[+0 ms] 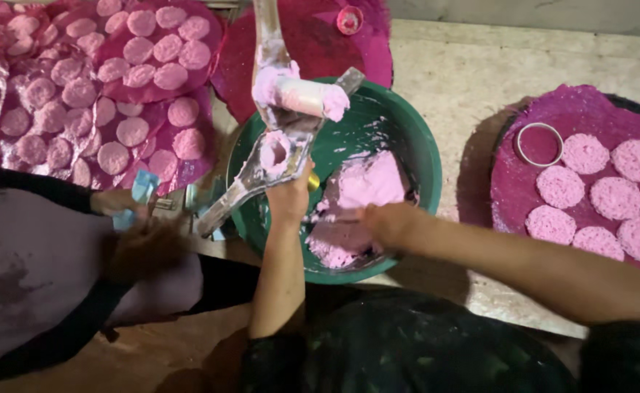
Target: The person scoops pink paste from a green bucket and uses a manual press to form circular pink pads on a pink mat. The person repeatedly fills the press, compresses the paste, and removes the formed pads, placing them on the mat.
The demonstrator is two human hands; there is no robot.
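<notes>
The left hand closes its grip on the metal press, whose long axis runs from 7 to 1 o'clock. The right hand curls into pink dough in the green bowl, at 3 o'clock of the press.

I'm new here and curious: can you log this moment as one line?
left hand: gripping metal press over green basin | right hand: in pink dough | jaws: n/a
</notes>
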